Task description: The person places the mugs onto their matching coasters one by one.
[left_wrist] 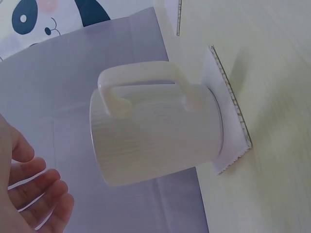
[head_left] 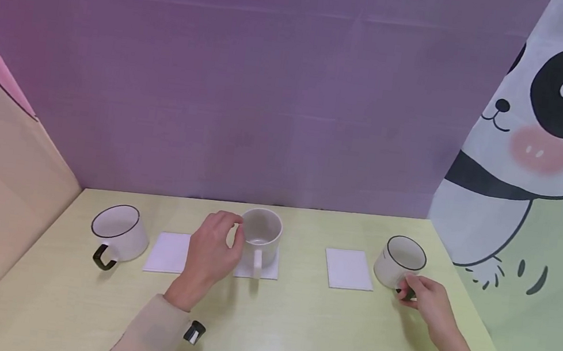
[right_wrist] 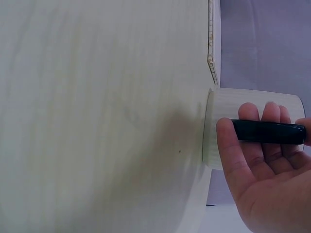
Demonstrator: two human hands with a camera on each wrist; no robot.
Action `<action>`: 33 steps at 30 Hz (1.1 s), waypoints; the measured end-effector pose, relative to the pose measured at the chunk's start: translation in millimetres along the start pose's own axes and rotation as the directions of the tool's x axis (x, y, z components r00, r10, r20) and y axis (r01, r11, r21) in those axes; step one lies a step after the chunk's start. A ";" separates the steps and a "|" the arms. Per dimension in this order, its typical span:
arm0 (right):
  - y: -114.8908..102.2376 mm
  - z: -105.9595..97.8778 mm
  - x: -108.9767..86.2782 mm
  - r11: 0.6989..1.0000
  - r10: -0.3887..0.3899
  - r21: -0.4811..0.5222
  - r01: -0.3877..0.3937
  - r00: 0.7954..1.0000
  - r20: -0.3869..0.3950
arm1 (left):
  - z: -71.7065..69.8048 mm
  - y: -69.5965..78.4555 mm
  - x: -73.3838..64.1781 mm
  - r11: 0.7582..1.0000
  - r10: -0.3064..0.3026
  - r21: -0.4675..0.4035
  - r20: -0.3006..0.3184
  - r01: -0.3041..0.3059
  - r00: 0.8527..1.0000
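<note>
An all-white mug (head_left: 266,249) stands upright on the middle white square coaster (head_left: 273,271), its handle toward me. My left hand (head_left: 214,246) is just left of this mug, fingers loosely bent and holding nothing. In the left wrist view, a gap shows between the left hand (left_wrist: 36,194) and the white mug (left_wrist: 155,131). At the right, my right hand (head_left: 426,302) grips the black handle (right_wrist: 269,132) of a white mug with a dark rim (head_left: 397,261). That mug stands upright beside the right coaster (head_left: 349,269), and the fingers hide much of its handle.
Another white mug (head_left: 130,242) with a dark rim and black handle stands at the far left. Beside it lies the left white coaster (head_left: 166,252), partly covered by my left hand. A purple wall (head_left: 244,90) borders the table's back edge; printed panels flank both sides.
</note>
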State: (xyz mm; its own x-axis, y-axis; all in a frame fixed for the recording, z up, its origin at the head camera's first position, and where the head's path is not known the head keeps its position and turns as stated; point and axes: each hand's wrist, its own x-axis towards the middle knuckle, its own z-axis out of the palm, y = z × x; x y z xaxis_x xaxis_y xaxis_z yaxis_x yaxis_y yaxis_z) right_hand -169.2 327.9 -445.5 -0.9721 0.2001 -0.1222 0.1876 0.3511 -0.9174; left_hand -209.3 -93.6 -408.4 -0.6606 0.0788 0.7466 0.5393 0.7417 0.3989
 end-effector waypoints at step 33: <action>-0.4 -0.5 -0.5 1.000 0.000 -0.019 0.000 1.000 0.012 | 7.4 34.1 7.0 0.990 0.115 -0.087 0.042 -0.111 0.992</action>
State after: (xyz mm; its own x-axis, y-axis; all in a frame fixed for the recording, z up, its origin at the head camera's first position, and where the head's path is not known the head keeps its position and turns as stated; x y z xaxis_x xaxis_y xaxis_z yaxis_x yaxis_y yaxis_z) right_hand -168.7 328.2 -444.9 -0.9737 0.1893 -0.1267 0.1900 0.3680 -0.9102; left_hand -199.4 -62.8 -393.5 -0.6153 0.1913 0.7647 0.6530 0.6672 0.3585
